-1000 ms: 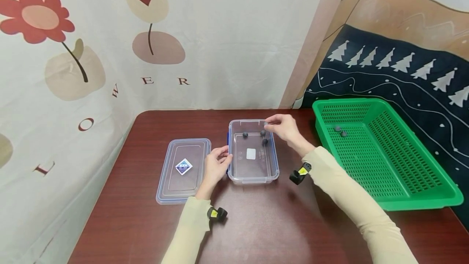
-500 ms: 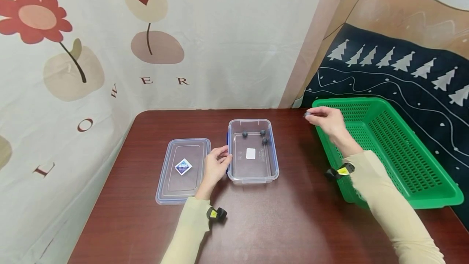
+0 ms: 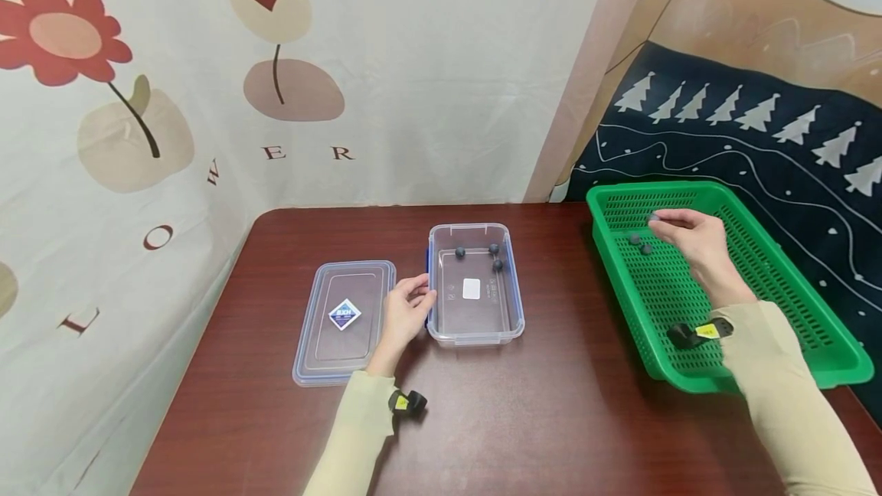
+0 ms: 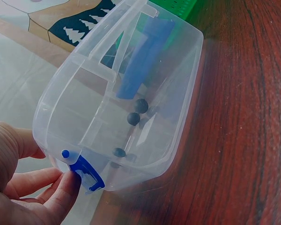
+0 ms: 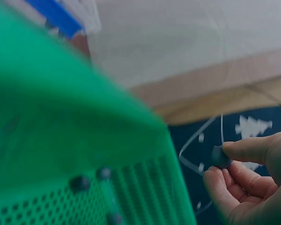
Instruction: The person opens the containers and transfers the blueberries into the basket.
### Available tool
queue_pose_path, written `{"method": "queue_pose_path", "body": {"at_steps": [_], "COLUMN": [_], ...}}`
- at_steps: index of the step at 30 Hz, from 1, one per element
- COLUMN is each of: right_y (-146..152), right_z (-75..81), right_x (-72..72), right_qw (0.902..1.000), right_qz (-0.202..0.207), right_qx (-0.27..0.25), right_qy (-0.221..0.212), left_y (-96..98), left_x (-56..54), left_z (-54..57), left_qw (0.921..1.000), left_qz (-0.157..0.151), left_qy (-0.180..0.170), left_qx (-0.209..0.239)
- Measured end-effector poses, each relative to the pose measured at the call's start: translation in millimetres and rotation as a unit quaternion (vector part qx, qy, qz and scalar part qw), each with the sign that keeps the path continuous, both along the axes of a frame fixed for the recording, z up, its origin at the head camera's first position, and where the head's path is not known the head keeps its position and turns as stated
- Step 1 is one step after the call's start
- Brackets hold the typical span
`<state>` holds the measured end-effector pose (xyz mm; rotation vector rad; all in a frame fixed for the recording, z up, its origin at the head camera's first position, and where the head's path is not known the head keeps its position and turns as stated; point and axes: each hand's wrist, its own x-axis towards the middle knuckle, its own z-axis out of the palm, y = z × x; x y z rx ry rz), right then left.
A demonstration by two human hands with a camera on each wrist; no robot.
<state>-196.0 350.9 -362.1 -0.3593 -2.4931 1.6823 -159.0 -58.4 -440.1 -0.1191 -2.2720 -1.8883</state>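
My right hand (image 3: 696, 239) hovers over the far left part of the green basket (image 3: 820, 362), pinching a blueberry (image 5: 220, 157) between thumb and fingertips. Below it, two loose blueberries (image 3: 640, 244) lie on the basket floor. My left hand (image 3: 406, 308) holds the left side of the clear plastic box (image 3: 475, 324); in the left wrist view its fingertips touch the blue latch (image 4: 86, 171). Three blueberries (image 4: 133, 118) rest inside the box, two of them close together and one apart.
The clear lid (image 3: 344, 282) with its blue diamond sticker lies flat left of the box, near my left forearm. All stand on a dark red-brown table (image 3: 482, 419). Printed cloth (image 3: 441, 83) hangs behind the table.
My right hand has moved rightward from the far right corner of the box to above the basket, carrying a blueberry. The left hand, box and lid have stayed put.
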Motion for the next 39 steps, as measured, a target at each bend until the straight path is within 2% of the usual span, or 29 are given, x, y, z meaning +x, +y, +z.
{"method": "queue_pose_path", "body": {"at_steps": [7, 8, 9, 16, 23, 24, 30, 34, 36, 39], "right_y": [28.3, 31.1, 33.0, 42.3, 49.4, 50.3, 56.6, 59.5, 56.9, 42.7], "right_z": [-18.3, -20.5, -22.1, -31.9, -37.9, -38.2, -44.4, -47.2, -45.7, -35.5], "right_x": [6.8, 7.0, 7.5, 10.0, 9.8, 9.9, 5.9, 1.3, -1.7, -6.5], "right_qw": [0.9986, 0.9983, 0.9979, 0.9929, 0.9904, 0.9911, 0.9915, 0.9922, 0.993, 0.9945], "right_qz": [-0.046, -0.048, -0.049, -0.045, -0.063, -0.058, -0.08, -0.079, -0.075, -0.064], "right_qx": [0.007, 0.01, 0.018, 0.079, 0.07, 0.067, 0.036, 0.029, 0.022, 0.025], "right_qy": [-0.024, -0.032, -0.038, -0.076, -0.101, -0.099, -0.096, -0.093, -0.088, -0.08], "left_y": [-2.7, -3.6, -4.5, 0.3, -3.8, -4.0, -4.5, -4.6, -4.4, -4.6], "left_x": [-14.3, -14.6, -14.6, 1.0, -14.9, -15.4, -16.4, -16.4, -16.1, -15.6], "left_z": [-32.1, -33.3, -33.9, 1.0, -32.3, -34.2, -37.5, -37.4, -37.2, -36.9], "left_qw": [0.9999, 0.9999, 0.9999, 1.0, 1.0, 1.0, 1.0, 1.0, 1.0, 1.0], "left_qz": [0.009, 0.009, 0.008, 0.001, 0.006, 0.007, 0.008, 0.006, 0.006, 0.008], "left_qy": [0.001, 0.003, 0.006, -0.001, -0.004, -0.006, -0.001, 0.006, 0.004, 0.003], "left_qx": [-0.005, -0.006, -0.005, 0.0, 0.003, 0.004, 0.004, -0.002, -0.002, -0.001]}}
